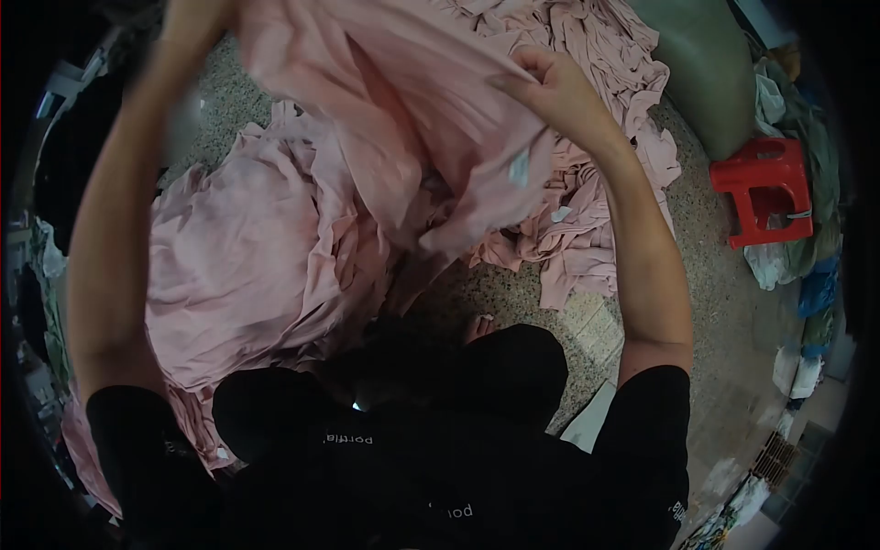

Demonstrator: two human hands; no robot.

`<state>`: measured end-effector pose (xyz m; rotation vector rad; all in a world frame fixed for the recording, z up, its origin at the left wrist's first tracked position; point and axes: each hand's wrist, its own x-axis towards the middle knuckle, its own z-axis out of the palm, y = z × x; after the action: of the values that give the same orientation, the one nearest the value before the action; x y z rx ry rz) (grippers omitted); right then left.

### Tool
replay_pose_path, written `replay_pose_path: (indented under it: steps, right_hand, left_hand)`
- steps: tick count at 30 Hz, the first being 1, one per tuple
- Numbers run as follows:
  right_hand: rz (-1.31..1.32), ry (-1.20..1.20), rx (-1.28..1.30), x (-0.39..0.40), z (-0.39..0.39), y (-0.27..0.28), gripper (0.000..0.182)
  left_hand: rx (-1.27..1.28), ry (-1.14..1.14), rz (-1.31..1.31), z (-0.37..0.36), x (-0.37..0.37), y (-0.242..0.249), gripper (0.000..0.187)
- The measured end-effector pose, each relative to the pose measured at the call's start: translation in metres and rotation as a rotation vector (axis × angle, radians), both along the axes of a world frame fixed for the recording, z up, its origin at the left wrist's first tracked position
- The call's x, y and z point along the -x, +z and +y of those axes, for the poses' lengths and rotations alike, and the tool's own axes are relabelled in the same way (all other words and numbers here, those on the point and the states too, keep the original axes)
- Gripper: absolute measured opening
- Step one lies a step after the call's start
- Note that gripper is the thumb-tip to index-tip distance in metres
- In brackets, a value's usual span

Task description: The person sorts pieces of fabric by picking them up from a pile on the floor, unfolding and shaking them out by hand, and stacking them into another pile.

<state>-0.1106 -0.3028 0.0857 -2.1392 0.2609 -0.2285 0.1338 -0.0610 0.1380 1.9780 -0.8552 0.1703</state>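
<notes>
A pink garment (412,101) of thin fabric is stretched up between my raised hands, its lower part hanging in loose folds. A small pale label (520,170) shows near its right side. My right hand (564,96) is closed, pinching the garment's upper right edge between thumb and fingers. At the top edge of the view, my left hand (202,16) is at the garment's upper left side, closed on the cloth; its fingertips are cut off by the frame. Below the garment on the left lies a broad pile of similar pink pieces (238,257).
More crumpled pink pieces (596,46) are heaped at the upper right on the speckled floor (706,321). A red plastic stool (765,192) stands at right, beside a grey-green bulky shape (706,64) and several plastic bags (770,261). My knees are close below the piles.
</notes>
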Motion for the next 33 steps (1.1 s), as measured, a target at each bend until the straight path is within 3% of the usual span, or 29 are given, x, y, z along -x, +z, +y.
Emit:
replay_pose_path:
  steps: [2,4,8,11,12,13,15,16,18,19,20,22,24,25,26,27,28,29,30,31,33]
  right_hand:
    - [-0.179,-0.069,0.464,-0.018,-0.011,0.002,0.014]
    - [-0.479,-0.137,0.577,-0.039,0.005,0.024,0.014]
    - [-0.776,-0.011,0.781,-0.069,0.082,0.055,0.012]
    - [-0.874,0.176,0.774,-0.069,0.145,0.037,0.012]
    - [-0.885,0.249,0.730,-0.062,0.163,0.018,0.009]
    - [-0.893,0.322,0.686,-0.056,0.180,-0.002,0.007]
    - [-0.698,0.559,0.531,-0.030,0.207,-0.047,0.002]
    - [-0.601,0.676,0.503,-0.016,0.219,-0.079,0.006]
    - [-0.490,0.784,0.472,0.003,0.224,-0.110,0.010]
    - [-0.540,0.797,0.336,0.009,0.219,-0.116,0.015]
    - [-0.593,0.805,0.199,0.014,0.212,-0.119,0.020]
    - [-0.569,0.509,0.326,0.022,0.174,-0.122,0.030]
    - [-0.190,0.195,0.301,0.036,0.129,-0.162,0.030]
    - [-0.024,0.175,0.451,0.049,0.113,-0.185,0.033]
    - [0.143,0.149,0.596,0.063,0.098,-0.214,0.035]
    - [0.153,0.172,0.673,0.085,0.083,-0.261,0.037]
    - [0.164,0.193,0.750,0.103,0.070,-0.293,0.040]
    - [0.305,0.167,0.624,0.105,0.060,-0.297,0.041]
    - [0.444,0.146,0.494,0.101,0.054,-0.300,0.043]
    - [0.369,0.119,0.328,0.095,0.050,-0.286,0.040]
    - [0.018,0.057,0.123,0.085,0.040,-0.252,0.038]
  left_hand:
    - [0.034,0.118,-0.196,0.052,-0.034,0.039,0.025]
    - [0.004,0.252,-0.372,0.123,-0.053,0.068,0.026]
    - [-0.212,0.535,-0.720,0.295,-0.041,0.109,0.028]
    - [-0.607,0.626,-0.952,0.417,0.014,0.092,0.030]
    - [-0.727,0.610,-0.951,0.447,0.042,0.070,0.030]
    - [-0.813,0.591,-0.742,0.472,0.071,0.041,0.044]
    - [-0.833,0.492,-0.640,0.445,0.142,-0.024,0.043]
    - [-0.982,0.459,-0.509,0.423,0.173,-0.043,0.037]
    - [-1.171,0.386,0.224,0.461,0.204,-0.103,0.045]
    - [-0.977,0.332,0.430,0.451,0.218,-0.115,0.049]
    - [-0.979,0.322,0.426,0.441,0.220,-0.114,0.049]
    - [-0.796,0.258,0.525,0.426,0.225,-0.109,0.053]
    - [-0.909,0.218,0.562,0.446,0.210,-0.103,0.048]
    - [-0.951,0.193,0.463,0.422,0.205,-0.078,0.044]
    - [-1.052,0.384,0.674,0.385,0.197,-0.055,0.038]
    - [-1.053,0.388,0.663,0.375,0.190,-0.052,0.038]
    - [-1.001,0.374,0.336,0.367,0.184,-0.050,0.036]
    - [-0.938,0.352,0.014,0.359,0.176,-0.046,0.034]
    - [-0.902,0.253,-0.145,0.329,0.169,-0.037,0.032]
    - [-0.866,0.149,-0.292,0.291,0.166,-0.027,0.031]
    - [-0.723,0.013,-0.157,0.238,0.159,-0.026,0.031]
